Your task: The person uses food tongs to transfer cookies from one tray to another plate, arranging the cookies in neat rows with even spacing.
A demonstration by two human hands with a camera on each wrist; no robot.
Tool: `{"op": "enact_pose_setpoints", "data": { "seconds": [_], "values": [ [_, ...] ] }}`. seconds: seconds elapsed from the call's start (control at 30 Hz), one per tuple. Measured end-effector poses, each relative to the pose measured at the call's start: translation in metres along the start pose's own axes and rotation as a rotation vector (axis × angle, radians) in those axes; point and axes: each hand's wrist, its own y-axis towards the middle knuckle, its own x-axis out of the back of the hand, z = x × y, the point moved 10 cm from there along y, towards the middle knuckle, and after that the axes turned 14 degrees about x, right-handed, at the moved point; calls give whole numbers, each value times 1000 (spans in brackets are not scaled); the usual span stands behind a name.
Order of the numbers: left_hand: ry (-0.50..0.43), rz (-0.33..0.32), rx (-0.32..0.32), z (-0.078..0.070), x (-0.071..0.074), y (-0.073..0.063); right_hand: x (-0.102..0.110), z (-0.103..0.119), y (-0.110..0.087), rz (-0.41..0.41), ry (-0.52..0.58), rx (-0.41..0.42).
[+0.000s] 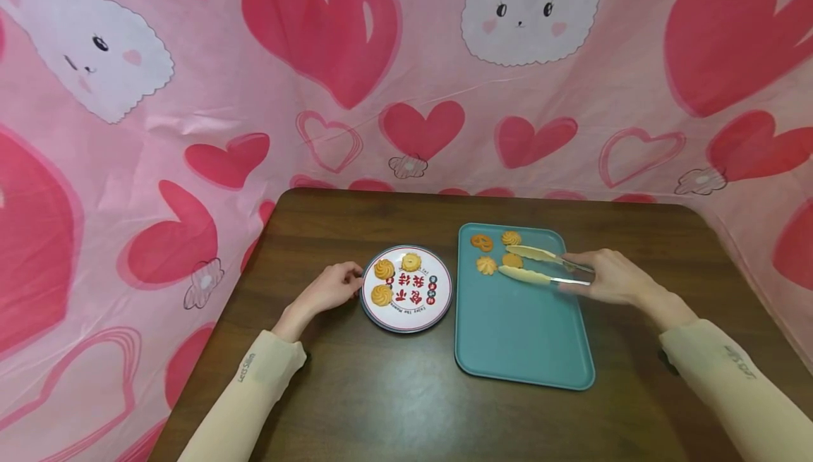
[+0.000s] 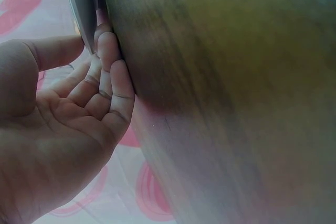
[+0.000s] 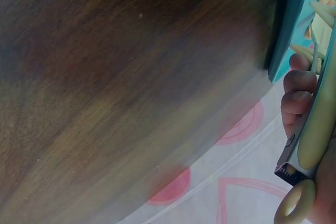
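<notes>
My left hand (image 1: pixel 332 286) pinches the left rim of a round white plate (image 1: pixel 406 315) with red lettering, thumb on top and fingers under the edge in the left wrist view. Three butter cookies (image 1: pixel 381 295) lie on the plate's left and upper part. Over the teal tray (image 1: pixel 524 335), my right hand (image 1: pixel 612 277) grips metal tongs (image 1: pixel 530 276) with cream-coloured tips. The tips stand apart, on either side of a round cookie (image 1: pixel 512 260). Around it on the tray are a pretzel-shaped cookie (image 1: pixel 481 242), a swirled cookie (image 1: pixel 511 238) and a flower-shaped cookie (image 1: pixel 486 265).
A brown wooden table (image 1: pixel 356 391) carries the plate and tray, with a narrow gap between them. Behind and to the left hangs a pink cloth (image 1: pixel 444 88) with hearts and white animal faces. The tray has a raised rim.
</notes>
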Motion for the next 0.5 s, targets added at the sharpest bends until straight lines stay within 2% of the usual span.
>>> {"op": "enact_pose_setpoints", "data": {
  "seconds": [0.5],
  "values": [
    [3, -1, -4, 2, -2, 3, 0, 3, 2, 7, 14, 12]
  ]
}}
